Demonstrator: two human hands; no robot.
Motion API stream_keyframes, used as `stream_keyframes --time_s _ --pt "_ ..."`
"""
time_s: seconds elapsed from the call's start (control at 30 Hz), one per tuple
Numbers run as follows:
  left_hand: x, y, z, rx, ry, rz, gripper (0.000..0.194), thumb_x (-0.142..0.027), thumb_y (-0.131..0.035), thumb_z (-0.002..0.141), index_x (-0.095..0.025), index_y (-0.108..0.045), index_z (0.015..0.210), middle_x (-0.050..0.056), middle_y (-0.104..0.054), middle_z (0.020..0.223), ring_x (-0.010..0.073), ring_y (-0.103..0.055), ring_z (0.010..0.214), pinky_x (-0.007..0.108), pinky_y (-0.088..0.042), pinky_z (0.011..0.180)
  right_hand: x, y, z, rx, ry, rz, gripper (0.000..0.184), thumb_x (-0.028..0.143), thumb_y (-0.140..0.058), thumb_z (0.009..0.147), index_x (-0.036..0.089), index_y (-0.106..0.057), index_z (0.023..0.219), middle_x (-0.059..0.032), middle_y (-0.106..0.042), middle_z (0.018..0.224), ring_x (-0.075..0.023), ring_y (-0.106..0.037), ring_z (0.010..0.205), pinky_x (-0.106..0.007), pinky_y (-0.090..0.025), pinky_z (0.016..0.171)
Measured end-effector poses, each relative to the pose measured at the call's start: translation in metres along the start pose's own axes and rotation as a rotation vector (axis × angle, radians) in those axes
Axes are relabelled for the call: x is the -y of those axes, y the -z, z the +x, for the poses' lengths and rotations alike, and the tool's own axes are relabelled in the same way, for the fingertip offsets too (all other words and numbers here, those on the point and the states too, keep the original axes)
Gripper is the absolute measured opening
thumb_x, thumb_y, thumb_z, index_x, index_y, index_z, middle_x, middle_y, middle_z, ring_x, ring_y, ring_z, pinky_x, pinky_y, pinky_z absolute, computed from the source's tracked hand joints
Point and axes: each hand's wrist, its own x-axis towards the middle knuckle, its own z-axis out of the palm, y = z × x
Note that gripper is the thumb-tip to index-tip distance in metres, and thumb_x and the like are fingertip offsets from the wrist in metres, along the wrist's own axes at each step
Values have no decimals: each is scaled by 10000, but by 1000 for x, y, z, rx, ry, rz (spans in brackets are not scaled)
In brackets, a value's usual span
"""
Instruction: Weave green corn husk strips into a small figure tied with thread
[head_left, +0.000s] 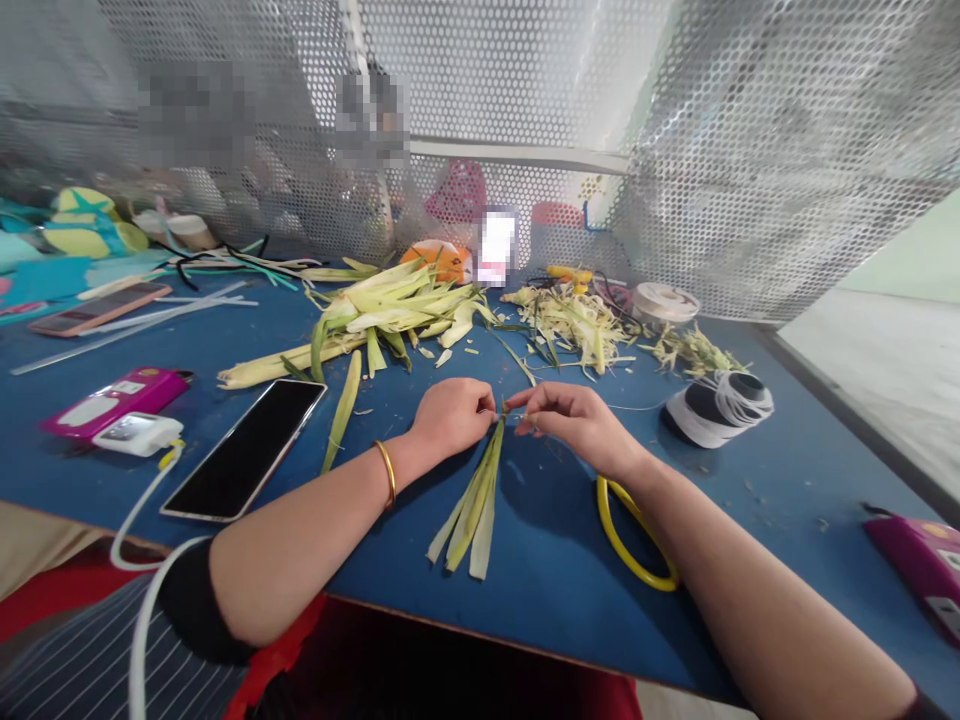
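In front of me a small bundle of pale green corn husk strips [480,500] lies with its loose ends fanned toward the table's front edge. My left hand [459,412], with a gold bangle on the wrist, is closed on the narrow top of the bundle. Just to its right, my right hand [574,420] pinches a thin white thread [634,407] close to the bundle's top. The thread runs off toward a dark cone wound with white thread [720,408]. Beneath my right forearm a yellow loop [630,550] shows in part.
Across the blue table [547,570] lie a heap of husks [405,310] and shredded husks [577,325]. Left are a black-screened phone [251,450], another phone [101,308] and a white device [139,435] with a cable. A white roll [666,303] stands before the perforated panel [510,60].
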Motion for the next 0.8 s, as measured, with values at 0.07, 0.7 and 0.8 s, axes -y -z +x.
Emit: stream_keyframes --time_s 0.07,0.7,0.8 --pt "1 1 1 6 -7 -14 106 -235 -605 750 -214 -682 681 6 -691 723 163 -571 679 279 -295 570 -4 -4 1 64 -39 93 50 230 -579 718 184 -581 699 -78 -730 961 -181 -689 803 -289 -495 665" --pt "-12 3 0 158 279 -1196 153 -197 -604 753 -166 -501 644 9 -619 620 87 -540 508 213 -410 499 -11 0 6 14 10 56 73 265 -583 726 203 -560 694 -3 -659 717 -145 -623 707 -304 -486 716" --pt "-13 4 0 187 293 -1260 162 -177 -571 779 -169 -456 666 48 -684 776 85 -575 521 221 -438 503 -11 1 6 19 -2 49 85 275 -589 741 203 -555 709 -10 -673 729 -149 -630 719 -306 -485 720"
